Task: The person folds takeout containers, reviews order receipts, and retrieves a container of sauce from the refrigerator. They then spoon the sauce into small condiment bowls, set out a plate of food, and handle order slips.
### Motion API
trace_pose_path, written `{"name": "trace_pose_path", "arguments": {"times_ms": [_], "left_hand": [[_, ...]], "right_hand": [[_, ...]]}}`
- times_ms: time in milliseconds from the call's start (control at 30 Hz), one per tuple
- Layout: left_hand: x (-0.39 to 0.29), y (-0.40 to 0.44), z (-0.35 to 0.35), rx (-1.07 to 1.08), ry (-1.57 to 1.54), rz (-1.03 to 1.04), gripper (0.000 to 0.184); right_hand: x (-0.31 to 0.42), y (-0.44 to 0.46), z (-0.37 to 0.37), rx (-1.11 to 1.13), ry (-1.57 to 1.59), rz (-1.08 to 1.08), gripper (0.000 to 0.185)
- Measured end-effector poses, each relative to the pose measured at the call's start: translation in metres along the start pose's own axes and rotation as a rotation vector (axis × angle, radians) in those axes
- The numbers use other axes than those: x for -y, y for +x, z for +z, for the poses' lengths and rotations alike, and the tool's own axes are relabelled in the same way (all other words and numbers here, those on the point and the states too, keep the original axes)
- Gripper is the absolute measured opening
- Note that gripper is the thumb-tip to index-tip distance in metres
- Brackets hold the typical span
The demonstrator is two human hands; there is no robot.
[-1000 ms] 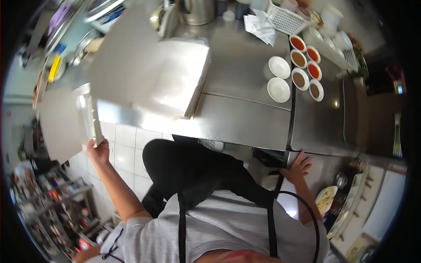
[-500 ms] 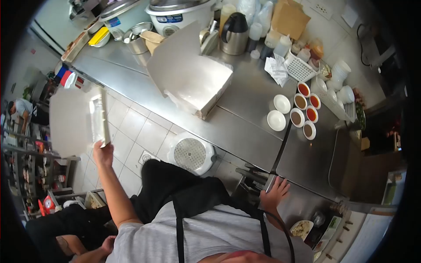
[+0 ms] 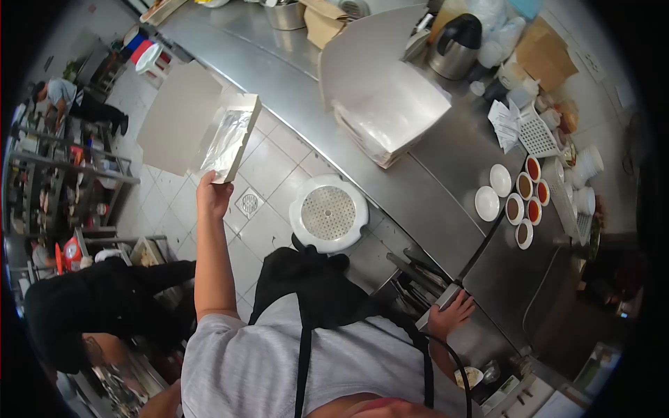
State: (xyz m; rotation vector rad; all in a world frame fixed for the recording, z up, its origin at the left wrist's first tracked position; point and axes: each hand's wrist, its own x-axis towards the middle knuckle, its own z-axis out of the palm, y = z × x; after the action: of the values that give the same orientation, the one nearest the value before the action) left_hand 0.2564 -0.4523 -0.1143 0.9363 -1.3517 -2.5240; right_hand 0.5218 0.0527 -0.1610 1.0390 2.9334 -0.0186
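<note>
My left hand [image 3: 214, 197] is closed on the near corner of an open cardboard box [image 3: 175, 125], held out over the floor at the left. Its lid hangs open to the left, and foil [image 3: 230, 143] lines the tray part. My right hand [image 3: 450, 315] rests with fingers spread on the steel counter's edge, beside a slot of knives or similar flat tools [image 3: 418, 279]. On the counter stands another open white box [image 3: 397, 97], apparently on a stack, with its lid raised.
Small bowls of red and brown sauce [image 3: 524, 186] and two white dishes [image 3: 487, 203] sit on the steel counter [image 3: 446, 188]. A steel jug [image 3: 456, 45] stands behind. A white stool [image 3: 328, 212] is on the tiled floor. A person in black [image 3: 104, 306] bends at the left; another stands farther off.
My view has swung left. My left hand has turned the box so its foil-lined inside shows more. My right hand stays at the counter's edge. The person in black has come further into view.
</note>
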Motion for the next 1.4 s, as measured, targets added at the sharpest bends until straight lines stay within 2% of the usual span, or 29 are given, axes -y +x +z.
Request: {"name": "trace_pose_path", "arguments": {"times_ms": [200,267,367,433,600,767,867,967,1167,1300,1400], "left_hand": [[0.002,0.011,-0.025,0.003,0.002,0.051,0.027],[-0.001,0.011,-0.011,-0.061,0.078,0.098,0.03],[-0.006,0.013,0.003,-0.043,0.107,0.148,0.037],[-0.008,0.021,0.006,-0.022,0.107,0.166,0.038],[-0.009,0.057,0.007,0.004,0.058,0.117,0.032],[-0.007,0.108,0.015,0.018,0.026,0.0,0.023],[-0.015,0.123,0.024,0.05,0.014,0.022,0.023],[-0.015,0.143,0.011,0.11,0.022,-0.01,0.025],[-0.023,0.139,-0.003,0.087,0.053,-0.112,0.025],[-0.03,0.136,-0.006,0.065,0.059,-0.067,0.03],[-0.035,0.134,-0.01,0.07,0.049,-0.061,0.03]], "right_hand": [[-0.004,0.001,0.013,-0.039,-0.045,0.003,0.077],[-0.009,0.002,0.022,-0.125,-0.076,-0.03,0.08],[-0.007,0.002,0.022,-0.134,-0.055,-0.013,0.08],[0.003,0.006,0.017,-0.047,-0.1,0.063,0.075],[0.017,0.012,0.015,-0.031,-0.157,0.195,0.074],[0.015,0.009,0.017,-0.078,-0.087,0.196,0.069],[0.016,0.009,0.016,-0.106,-0.056,0.21,0.068],[0.005,0.01,0.023,-0.182,0.058,0.118,0.066],[0.018,0.008,0.016,-0.176,0.005,0.191,0.064],[0.011,0.01,0.021,-0.183,0.01,0.181,0.063],[0.016,0.013,0.017,-0.129,-0.052,0.252,0.064]]}}
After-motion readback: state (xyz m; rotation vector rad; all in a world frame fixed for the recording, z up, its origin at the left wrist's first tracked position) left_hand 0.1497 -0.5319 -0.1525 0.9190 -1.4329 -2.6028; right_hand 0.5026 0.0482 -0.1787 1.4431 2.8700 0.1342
